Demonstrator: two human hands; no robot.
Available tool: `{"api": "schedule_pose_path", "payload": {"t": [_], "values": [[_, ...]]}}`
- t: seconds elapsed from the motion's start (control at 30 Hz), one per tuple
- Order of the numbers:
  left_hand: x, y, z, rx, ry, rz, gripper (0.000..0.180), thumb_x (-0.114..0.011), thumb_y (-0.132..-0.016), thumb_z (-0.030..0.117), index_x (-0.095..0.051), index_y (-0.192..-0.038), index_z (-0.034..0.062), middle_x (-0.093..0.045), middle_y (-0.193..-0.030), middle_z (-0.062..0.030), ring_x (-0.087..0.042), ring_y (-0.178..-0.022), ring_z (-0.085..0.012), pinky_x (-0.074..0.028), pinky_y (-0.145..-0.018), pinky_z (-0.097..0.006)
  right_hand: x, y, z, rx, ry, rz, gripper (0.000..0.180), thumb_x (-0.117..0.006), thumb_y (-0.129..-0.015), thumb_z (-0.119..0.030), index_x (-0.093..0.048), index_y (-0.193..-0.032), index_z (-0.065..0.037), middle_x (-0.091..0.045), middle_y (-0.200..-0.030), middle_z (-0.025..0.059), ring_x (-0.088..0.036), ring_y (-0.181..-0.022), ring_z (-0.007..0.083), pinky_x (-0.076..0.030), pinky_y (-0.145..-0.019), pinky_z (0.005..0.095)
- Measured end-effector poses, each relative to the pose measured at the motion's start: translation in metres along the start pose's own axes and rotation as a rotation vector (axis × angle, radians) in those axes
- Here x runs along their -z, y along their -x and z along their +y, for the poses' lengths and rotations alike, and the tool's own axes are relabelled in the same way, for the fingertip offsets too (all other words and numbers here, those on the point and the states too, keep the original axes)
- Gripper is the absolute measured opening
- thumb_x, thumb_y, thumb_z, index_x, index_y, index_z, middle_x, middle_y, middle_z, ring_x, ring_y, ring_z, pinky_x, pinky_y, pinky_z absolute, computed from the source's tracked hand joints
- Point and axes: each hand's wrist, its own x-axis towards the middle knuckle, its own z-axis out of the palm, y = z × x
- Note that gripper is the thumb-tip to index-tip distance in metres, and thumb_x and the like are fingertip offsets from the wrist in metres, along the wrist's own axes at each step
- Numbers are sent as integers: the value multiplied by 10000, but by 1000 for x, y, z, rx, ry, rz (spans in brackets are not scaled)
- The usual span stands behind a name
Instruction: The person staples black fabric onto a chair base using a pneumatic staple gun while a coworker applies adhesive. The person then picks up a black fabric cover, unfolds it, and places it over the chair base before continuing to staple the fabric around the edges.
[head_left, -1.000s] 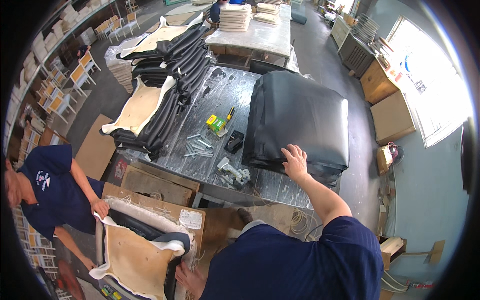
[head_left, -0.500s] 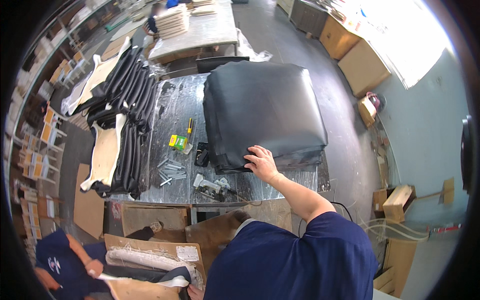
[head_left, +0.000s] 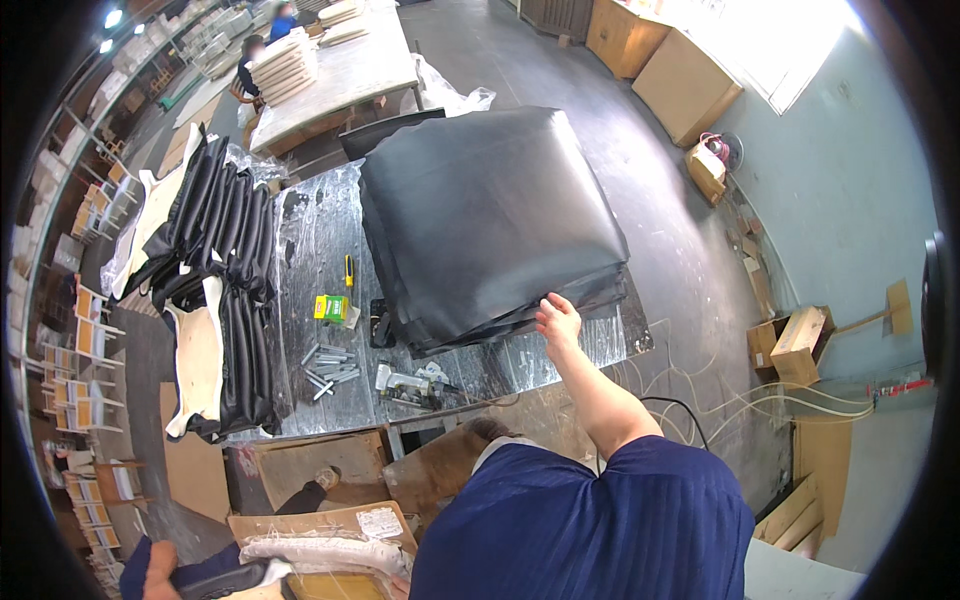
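Observation:
A thick stack of black leather-like sheets [head_left: 490,220] lies on the table, with its layered front edge toward me. My right hand [head_left: 558,322] is at that front edge, right of its middle. Its fingers are stretched out, slightly bent, and nothing shows in them. Whether the fingertips press on the sheets is hard to tell. My left hand cannot be made out. A bit of a hand [head_left: 401,587] shows at the lower edge beside my shirt; whose it is, I cannot tell.
Left of the stack lie a green-yellow box [head_left: 330,308], a yellow-handled tool [head_left: 349,270], loose metal rods [head_left: 330,368] and an air tool [head_left: 402,384]. Padded black covers [head_left: 245,350] are piled at the left. A co-worker's hand [head_left: 160,572] is at lower left. Hoses [head_left: 760,400] trail at right.
My right hand has shifted from lying on the stack's front corner area rightward along the front edge. The view has turned, and the co-worker at lower left shows less.

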Motion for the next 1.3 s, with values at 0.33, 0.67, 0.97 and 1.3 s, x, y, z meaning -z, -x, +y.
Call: {"api": "schedule_pose_path", "payload": {"t": [0.33,0.67,0.97,1.3], "values": [[-1,-17,9,-59,35,-36,713,-687,-1062,321,-315,-1653,173,-641,-1432,-133,-710,-1198,-316,-526,-1114,-533,-11,-13,-9,19,-307,73,353,-851,-953,-68,-680,-1260,-100,-730,-1028,35,-737,-785,174,-581,-661,339],[7,-34,13,-99,57,-89,659,-715,-1045,271,-403,-1610,134,-661,-1413,-151,-708,-1207,-313,-533,-1102,-505,3,-22,-29,137,-211,269,253,-856,-965,-90,-727,-1183,-95,-727,-962,9,-707,-737,144,-574,-628,313],[5,-39,13,-103,87,-129,613,-740,-1030,227,-481,-1571,99,-679,-1396,-167,-706,-1215,-310,-540,-1090,-480,4,-32,-39,225,-43,300,172,-884,-942,-119,-742,-1027,-70,-706,-819,10,-618,-594,110,-511,-502,292],[9,-38,10,-85,151,-208,564,-768,-1013,177,-569,-1528,59,-699,-1377,-185,-705,-1224,-307,-548,-1078,-452,-19,-39,-45,-45,-310,199,278,-752,-1072,-277,-611,-1233,-101,-674,-871,25,-656,-706,180,-577,-664,424]]}}
